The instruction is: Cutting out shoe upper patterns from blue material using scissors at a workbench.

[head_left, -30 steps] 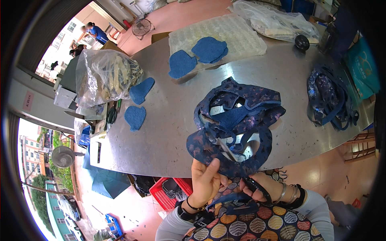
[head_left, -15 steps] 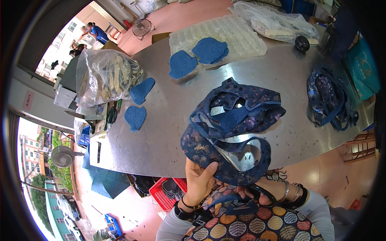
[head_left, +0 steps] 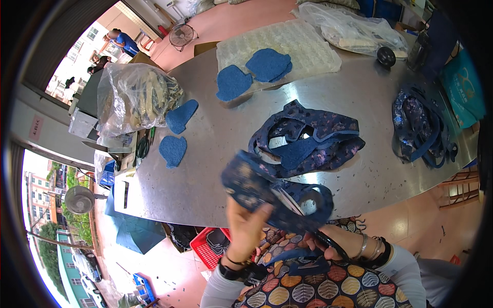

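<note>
My left hand grips a dark blue floral fabric piece at its lower left edge, thumb on top; the hand is slightly blurred. The piece has a curved band that loops round to the right. At the band's lower end my right hand is closed on a black loop handle, which looks like that of scissors; the blades are mostly hidden by the fabric. Just beyond lies a bundle of the same floral fabric on the metal table, close to the held piece.
Blue fuzzy cutouts lie on a pale textured sheet and on the table's left. A clear bag of pieces stands far left. Another floral bundle rests at right. A red basket sits below the table edge.
My left hand has swung the held fabric piece a little to the left and up, and the band's loop has shifted left. The bundle on the table has stayed put.
</note>
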{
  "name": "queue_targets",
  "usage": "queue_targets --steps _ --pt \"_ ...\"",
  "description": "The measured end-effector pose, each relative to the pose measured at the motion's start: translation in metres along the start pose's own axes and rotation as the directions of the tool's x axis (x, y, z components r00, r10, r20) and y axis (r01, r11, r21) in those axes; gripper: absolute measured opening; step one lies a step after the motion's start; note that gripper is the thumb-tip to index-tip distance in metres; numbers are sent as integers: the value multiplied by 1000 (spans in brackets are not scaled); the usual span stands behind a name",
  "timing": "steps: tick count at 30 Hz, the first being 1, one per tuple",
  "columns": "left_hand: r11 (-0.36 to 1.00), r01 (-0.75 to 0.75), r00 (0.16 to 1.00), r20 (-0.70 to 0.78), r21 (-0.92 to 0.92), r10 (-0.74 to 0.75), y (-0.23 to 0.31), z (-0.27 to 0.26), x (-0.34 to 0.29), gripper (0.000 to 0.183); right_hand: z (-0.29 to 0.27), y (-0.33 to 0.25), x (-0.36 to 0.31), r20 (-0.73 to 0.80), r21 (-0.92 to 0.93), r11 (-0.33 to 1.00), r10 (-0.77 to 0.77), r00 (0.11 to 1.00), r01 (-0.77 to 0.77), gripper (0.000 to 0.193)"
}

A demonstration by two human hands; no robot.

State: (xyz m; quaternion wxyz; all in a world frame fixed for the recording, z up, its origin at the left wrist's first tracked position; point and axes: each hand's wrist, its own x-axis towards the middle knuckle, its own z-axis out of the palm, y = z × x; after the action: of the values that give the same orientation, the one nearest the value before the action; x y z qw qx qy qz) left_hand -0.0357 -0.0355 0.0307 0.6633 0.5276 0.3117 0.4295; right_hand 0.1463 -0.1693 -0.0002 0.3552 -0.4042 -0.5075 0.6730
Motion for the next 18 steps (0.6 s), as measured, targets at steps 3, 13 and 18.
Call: queue_targets --steps 3,13,18 --pt "980 -67 948 -319 -185 5 45 -13 20 30 -5 2 -4 -17 -151 983 101 995 -102 73" --pt "924 168 964 -139 -344 -227 34 -56 0 51 -38 -13 -34 215 -565 794 403 889 -224 62" --pt "917 192 971 -71 -349 -230 33 -59 -8 51 -54 -11 -34 85 196 658 727 682 -727 48"
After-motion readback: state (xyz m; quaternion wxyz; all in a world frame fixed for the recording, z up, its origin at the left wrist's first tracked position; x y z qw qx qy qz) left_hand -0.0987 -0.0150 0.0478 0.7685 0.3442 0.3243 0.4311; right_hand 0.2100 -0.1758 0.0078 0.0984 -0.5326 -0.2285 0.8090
